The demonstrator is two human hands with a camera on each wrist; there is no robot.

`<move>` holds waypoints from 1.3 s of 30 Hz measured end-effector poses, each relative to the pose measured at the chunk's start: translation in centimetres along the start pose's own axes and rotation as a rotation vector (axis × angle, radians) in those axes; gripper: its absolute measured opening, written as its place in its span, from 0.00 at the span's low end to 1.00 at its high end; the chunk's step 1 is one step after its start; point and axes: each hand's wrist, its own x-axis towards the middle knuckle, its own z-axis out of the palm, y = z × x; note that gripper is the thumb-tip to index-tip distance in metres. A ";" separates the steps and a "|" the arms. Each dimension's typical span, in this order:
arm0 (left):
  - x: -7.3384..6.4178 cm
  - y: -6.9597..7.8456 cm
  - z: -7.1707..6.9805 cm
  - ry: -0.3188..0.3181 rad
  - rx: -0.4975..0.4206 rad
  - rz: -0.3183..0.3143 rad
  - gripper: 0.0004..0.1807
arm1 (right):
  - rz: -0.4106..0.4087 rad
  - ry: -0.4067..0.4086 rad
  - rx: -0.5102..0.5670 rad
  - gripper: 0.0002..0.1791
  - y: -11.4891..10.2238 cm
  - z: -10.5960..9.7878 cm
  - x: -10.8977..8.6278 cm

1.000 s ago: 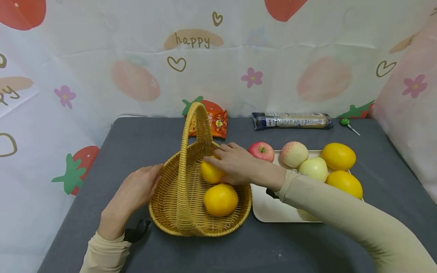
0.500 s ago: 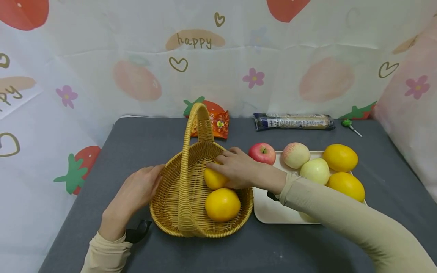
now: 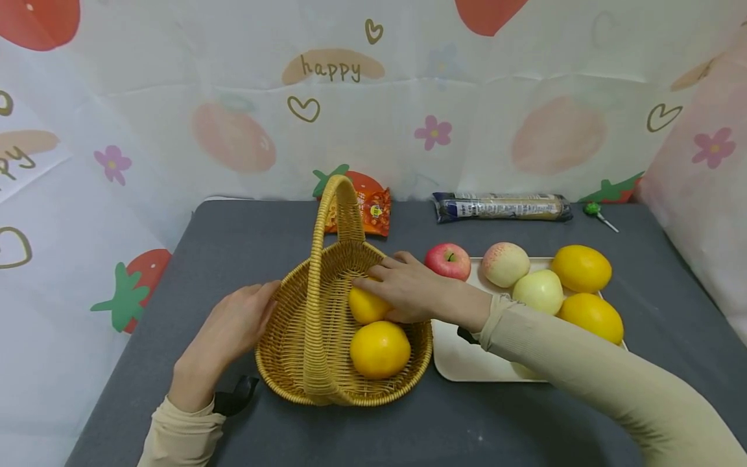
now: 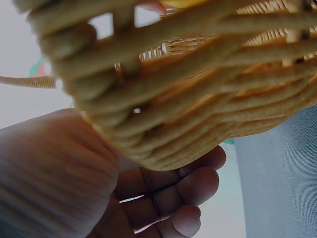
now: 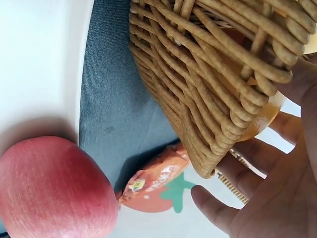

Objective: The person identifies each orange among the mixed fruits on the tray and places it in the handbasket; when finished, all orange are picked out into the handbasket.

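A wicker basket (image 3: 281, 353) with a tall arched handle stands at the middle of the table. Inside it lie two yellow lemons; the near lemon (image 3: 380, 350) shows fully. My right hand (image 3: 408, 288) reaches over the right rim and grips the far lemon (image 3: 366, 306), its fingers over the fruit and partly covering it. In the right wrist view, that lemon (image 5: 267, 116) shows beyond the wicker wall, between the fingers. My left hand (image 3: 236, 321) rests at the basket's left rim. Its fingers (image 4: 198, 186) lie loosely bent beyond the wall in the left wrist view; the thumb is hidden.
Right of the basket, a white tray (image 3: 467, 357) holds a red apple (image 3: 448, 261), a peach (image 3: 505, 264), a pale green fruit (image 3: 538, 292) and lemons (image 3: 582, 268). Behind lie an orange snack packet (image 3: 376, 213), a long wrapped packet (image 3: 502, 207) and a green lollipop (image 3: 592, 209).
The right hand and the far lemon have come slightly nearer, and the near lemon has shifted a little the same way. The left hand stays at the rim.
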 end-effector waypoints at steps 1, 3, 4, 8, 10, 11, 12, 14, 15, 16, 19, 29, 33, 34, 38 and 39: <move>0.0 0.0 0.0 -0.002 0.000 0.000 0.16 | -0.001 -0.002 0.000 0.38 0.0 0.0 -0.1; 0.1 0.0 0.0 -0.004 0.000 -0.001 0.16 | -0.003 -0.002 0.008 0.38 0.1 -0.1 -0.2; 0.1 0.1 0.0 -0.005 0.002 -0.001 0.16 | -0.003 -0.004 0.014 0.39 0.2 -0.2 -0.4; 0.1 0.1 0.0 -0.006 0.006 0.005 0.16 | 0.009 -0.001 0.040 0.40 0.5 -1.0 -1.3; 0.0 0.1 0.0 -0.006 0.007 0.005 0.16 | 0.024 0.021 0.044 0.40 0.8 -1.6 -2.1; 0.0 0.0 0.0 -0.007 0.006 0.004 0.16 | 0.033 0.042 0.047 0.39 1.0 -1.9 -2.5; 0.0 0.0 0.0 -0.008 0.005 0.003 0.16 | 0.042 0.067 0.052 0.39 1.2 -2.2 -3.1; 0.0 0.1 0.0 -0.009 0.005 0.000 0.16 | 0.067 0.120 0.066 0.38 1.8 -2.9 -4.5; 0.0 0.1 0.0 -0.008 0.005 0.000 0.16 | 0.081 0.152 0.078 0.37 2.1 -3.2 -5.2; 0.0 0.1 0.0 -0.009 0.005 -0.001 0.16 | 0.095 0.177 0.091 0.37 2.5 -3.5 -6.1; 0.1 0.1 0.0 -0.007 0.003 -0.001 0.16 | 0.143 0.254 0.109 0.36 3.8 -4.3 -8.8; 0.0 0.1 0.1 -0.005 0.011 -0.009 0.16 | 0.411 0.422 0.113 0.41 6.3 -4.9 -19.2; 0.0 0.1 0.0 0.000 0.003 -0.004 0.16 | 0.538 0.402 0.126 0.39 7.0 -3.2 -22.6; 0.0 0.2 0.0 0.000 0.002 -0.004 0.16 | 0.555 0.393 0.124 0.38 7.2 -2.6 -23.3; 0.0 0.2 0.0 -0.006 0.003 -0.006 0.16 | 0.608 0.383 0.121 0.36 8.3 -0.4 -25.9; 0.1 0.2 0.1 -0.009 0.003 -0.008 0.16 | 0.627 0.376 0.126 0.36 8.6 0.1 -26.5</move>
